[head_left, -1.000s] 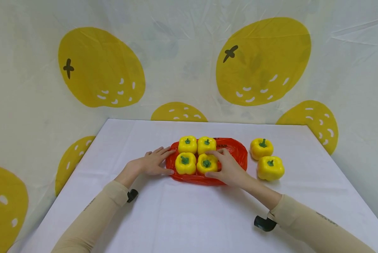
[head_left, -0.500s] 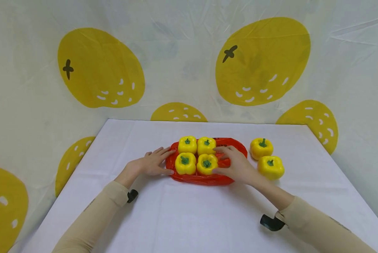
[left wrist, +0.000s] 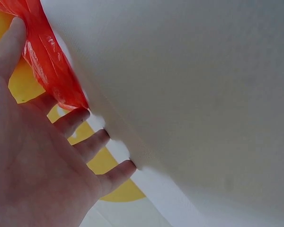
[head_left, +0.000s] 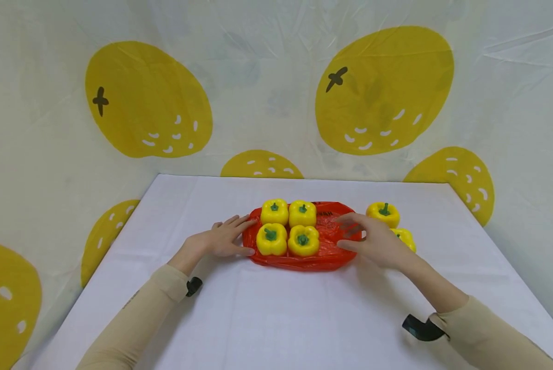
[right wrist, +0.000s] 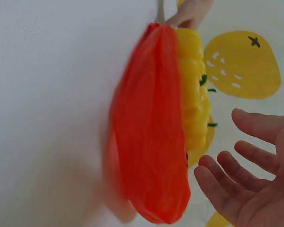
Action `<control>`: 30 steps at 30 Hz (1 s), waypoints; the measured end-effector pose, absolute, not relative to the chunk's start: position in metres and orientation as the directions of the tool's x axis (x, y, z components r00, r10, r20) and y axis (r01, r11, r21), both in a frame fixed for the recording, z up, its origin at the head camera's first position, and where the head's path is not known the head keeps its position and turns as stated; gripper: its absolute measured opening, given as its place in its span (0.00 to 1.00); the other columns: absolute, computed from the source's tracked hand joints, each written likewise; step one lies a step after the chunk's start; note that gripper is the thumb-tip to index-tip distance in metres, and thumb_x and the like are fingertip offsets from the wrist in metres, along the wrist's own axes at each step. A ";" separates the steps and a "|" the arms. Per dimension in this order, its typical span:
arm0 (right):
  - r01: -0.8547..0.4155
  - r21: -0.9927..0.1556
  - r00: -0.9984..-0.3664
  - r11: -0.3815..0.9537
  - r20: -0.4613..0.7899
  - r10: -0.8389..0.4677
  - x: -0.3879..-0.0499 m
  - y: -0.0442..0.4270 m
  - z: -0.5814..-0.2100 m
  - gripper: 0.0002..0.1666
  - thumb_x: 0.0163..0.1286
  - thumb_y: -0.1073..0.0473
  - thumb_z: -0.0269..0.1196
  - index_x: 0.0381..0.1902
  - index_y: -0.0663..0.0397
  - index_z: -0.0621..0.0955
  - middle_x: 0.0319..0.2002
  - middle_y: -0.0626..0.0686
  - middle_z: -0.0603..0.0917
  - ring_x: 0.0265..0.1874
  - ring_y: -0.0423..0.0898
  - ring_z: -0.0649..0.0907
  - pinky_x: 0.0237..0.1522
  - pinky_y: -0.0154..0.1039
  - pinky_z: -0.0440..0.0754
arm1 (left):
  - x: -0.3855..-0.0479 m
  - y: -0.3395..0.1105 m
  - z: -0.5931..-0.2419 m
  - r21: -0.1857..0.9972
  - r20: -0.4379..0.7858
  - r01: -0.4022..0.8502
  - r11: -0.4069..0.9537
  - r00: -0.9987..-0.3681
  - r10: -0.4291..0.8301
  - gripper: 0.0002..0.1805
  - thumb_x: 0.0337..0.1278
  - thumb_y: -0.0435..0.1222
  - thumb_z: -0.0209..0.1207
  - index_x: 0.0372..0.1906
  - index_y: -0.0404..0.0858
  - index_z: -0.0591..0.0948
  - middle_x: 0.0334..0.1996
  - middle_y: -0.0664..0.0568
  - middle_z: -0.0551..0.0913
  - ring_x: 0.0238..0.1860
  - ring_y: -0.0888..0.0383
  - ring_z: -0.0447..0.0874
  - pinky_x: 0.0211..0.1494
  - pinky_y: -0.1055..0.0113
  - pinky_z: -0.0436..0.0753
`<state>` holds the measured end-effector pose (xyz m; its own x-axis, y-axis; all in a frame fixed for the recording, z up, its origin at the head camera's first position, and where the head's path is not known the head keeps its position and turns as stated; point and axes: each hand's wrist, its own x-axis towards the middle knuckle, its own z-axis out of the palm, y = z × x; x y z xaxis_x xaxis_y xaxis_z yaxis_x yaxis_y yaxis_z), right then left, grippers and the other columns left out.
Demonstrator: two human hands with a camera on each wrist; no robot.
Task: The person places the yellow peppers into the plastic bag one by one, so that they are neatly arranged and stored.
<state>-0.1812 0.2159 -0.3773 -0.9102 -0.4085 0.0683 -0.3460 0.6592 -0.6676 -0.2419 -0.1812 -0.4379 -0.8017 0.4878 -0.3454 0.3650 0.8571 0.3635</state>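
Several yellow bell peppers (head_left: 303, 240) with green stems sit in two rows on the left part of a red plastic bag (head_left: 328, 241) with dark lettering. At the bag's left end rests my left hand (head_left: 223, 240), fingers spread; in the left wrist view its thumb and fingertips touch the red plastic (left wrist: 47, 52). My right hand (head_left: 375, 241) hovers over the bag's right end with bent, spaced fingers and holds nothing. Two more peppers lie to the right: a far one (head_left: 382, 213), and a nearer one (head_left: 406, 237) partly hidden behind the right hand.
A white-covered table (head_left: 258, 318) bears everything. Behind it hangs a pale curtain (head_left: 262, 77) printed with large yellow fruit. Each sleeve cuff has a black wrist mount, such as the right mount (head_left: 422, 329).
My right hand has let go of the front right pepper on the bag and moved right, toward the two loose peppers. The left hand stays where it was.
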 end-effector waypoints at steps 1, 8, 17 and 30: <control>-0.349 -0.666 -0.911 0.659 0.076 -0.406 -0.181 0.219 -0.375 0.26 0.67 0.58 0.73 0.60 0.55 0.80 0.50 0.52 0.85 0.49 0.53 0.84 0.50 0.49 0.84 | -0.242 -0.181 -0.438 0.366 -0.346 0.364 0.856 -0.801 0.488 0.52 0.60 0.64 0.62 0.83 0.51 0.53 0.83 0.48 0.47 0.81 0.40 0.40 0.75 0.30 0.45; -0.319 -0.669 -0.928 0.671 0.079 -0.363 -0.181 0.243 -0.360 0.20 0.68 0.59 0.72 0.56 0.57 0.82 0.49 0.56 0.85 0.47 0.54 0.85 0.44 0.39 0.86 | -0.243 -0.180 -0.440 0.359 -0.348 0.363 0.860 -0.803 0.484 0.52 0.60 0.64 0.62 0.83 0.52 0.53 0.83 0.48 0.47 0.81 0.40 0.40 0.75 0.30 0.45; -0.260 -0.643 -0.954 0.720 0.055 -0.296 -0.182 0.271 -0.350 0.24 0.70 0.51 0.70 0.60 0.55 0.81 0.52 0.56 0.85 0.53 0.55 0.81 0.51 0.47 0.84 | -0.241 -0.179 -0.437 0.362 -0.352 0.358 0.861 -0.803 0.482 0.52 0.60 0.63 0.62 0.83 0.51 0.54 0.83 0.48 0.47 0.81 0.40 0.40 0.75 0.30 0.45; -0.215 -0.646 -0.967 0.733 0.036 -0.252 -0.183 0.307 -0.356 0.33 0.73 0.48 0.68 0.66 0.62 0.75 0.62 0.64 0.79 0.60 0.61 0.76 0.46 0.16 0.71 | -0.242 -0.180 -0.439 0.348 -0.343 0.368 0.862 -0.806 0.483 0.52 0.61 0.64 0.62 0.83 0.51 0.54 0.83 0.48 0.48 0.81 0.40 0.41 0.75 0.30 0.46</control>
<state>-0.1833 0.3067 -0.3564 -0.9671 -0.2516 0.0364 -0.2149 0.7326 -0.6459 -0.2423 -0.1804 -0.4385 -0.8056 0.4829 -0.3432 0.3685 0.8620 0.3480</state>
